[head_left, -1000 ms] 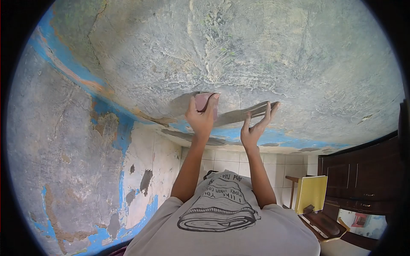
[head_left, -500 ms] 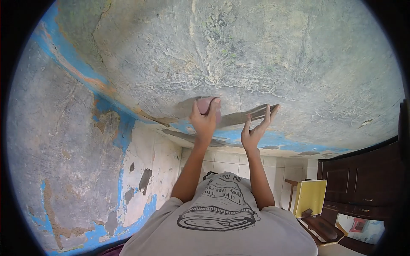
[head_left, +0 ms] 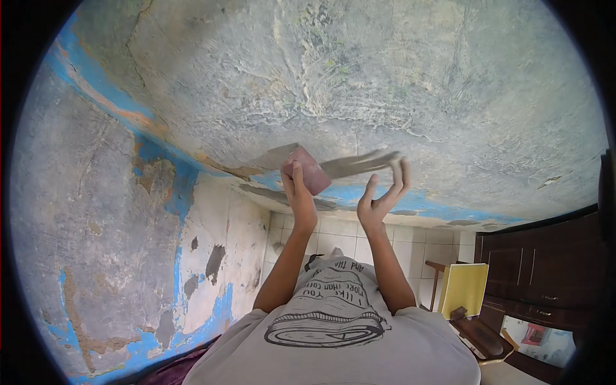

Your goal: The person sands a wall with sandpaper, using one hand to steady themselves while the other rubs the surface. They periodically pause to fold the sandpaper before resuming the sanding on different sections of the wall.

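Reddish-brown sanding block, flat, rectangular

Reddish-brown sanding block, tilted, pressed against scraped grey-blue ceiling.

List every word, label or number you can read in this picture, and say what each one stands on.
"I LIKE YOU MORE THAN CO..." on the grey T-shirt, printed upside down to the camera above a drawing; its last word is cut off by a fold.
"AND THA..." on the same shirt, near the collar; the rest is hidden.
Nothing readable on the pink sanding block, the wall or the cupboards.
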Available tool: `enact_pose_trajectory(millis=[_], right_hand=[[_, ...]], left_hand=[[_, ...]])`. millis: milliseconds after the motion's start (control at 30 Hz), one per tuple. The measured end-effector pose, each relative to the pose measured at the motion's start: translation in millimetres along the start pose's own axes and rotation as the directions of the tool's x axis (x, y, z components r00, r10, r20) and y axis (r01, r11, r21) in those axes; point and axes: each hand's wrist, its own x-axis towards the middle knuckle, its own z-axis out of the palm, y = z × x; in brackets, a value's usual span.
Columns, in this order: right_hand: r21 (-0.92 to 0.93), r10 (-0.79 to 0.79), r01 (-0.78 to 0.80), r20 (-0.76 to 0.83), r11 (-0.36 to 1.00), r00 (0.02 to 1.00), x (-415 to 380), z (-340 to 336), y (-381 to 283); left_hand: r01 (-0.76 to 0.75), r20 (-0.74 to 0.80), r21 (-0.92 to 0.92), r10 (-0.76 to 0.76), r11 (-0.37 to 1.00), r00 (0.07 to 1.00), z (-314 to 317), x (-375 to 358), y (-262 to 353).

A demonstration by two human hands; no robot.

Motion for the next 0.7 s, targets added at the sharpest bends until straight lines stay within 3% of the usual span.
enact_pose_trajectory(millis=[67, 133, 167, 267, 367, 467, 567, 700], right_hand=[[0.108, -0.011, 0.002, 0.076, 0.994, 0.997, -4, -2, -6], [0.317, 0.196, -0.287, 0.289, 0.904, 0.937, -12, 4, -15], [0.39, 0.27, -0.432, 0.405, 0.813, 0.873, -16, 8, -20], [0.549, 0.473, -0.707, 0.526, 0.446, 0.707, -35, 17, -29], [0.549, 0.509, -0.747, 0.551, 0.375, 0.661, -35, 13, -26], [0.549, 0.501, -0.728, 0.531, 0.411, 0.683, -19, -5, -30], [0.577, 0.543, -0.713, 0.479, 0.399, 0.69, -7, -17, -38], [0.664, 0.713, -0.699, 0.354, 0.264, 0.605, -9, -11, -52]], left_hand=[[0.1, 0.116, -0.131, -0.085, 0.986, 0.99, -7, -5, -5], [0.132, 0.123, -0.159, -0.113, 0.978, 0.986, 2, -19, 1], [0.145, 0.126, -0.172, -0.124, 0.974, 0.984, 4, -25, 4], [0.157, 0.221, -0.124, -0.127, 0.98, 0.967, -7, -31, -1], [0.167, 0.339, -0.017, -0.152, 0.986, 0.928, -22, -24, -1], [0.095, 0.273, 0.154, -0.134, 0.983, 0.953, -30, -19, 0], [0.012, 0.371, 0.37, -0.16, 0.929, 0.915, -21, -19, 19], [0.029, 0.415, 0.292, -0.154, 0.956, 0.897, -12, -27, 10]])
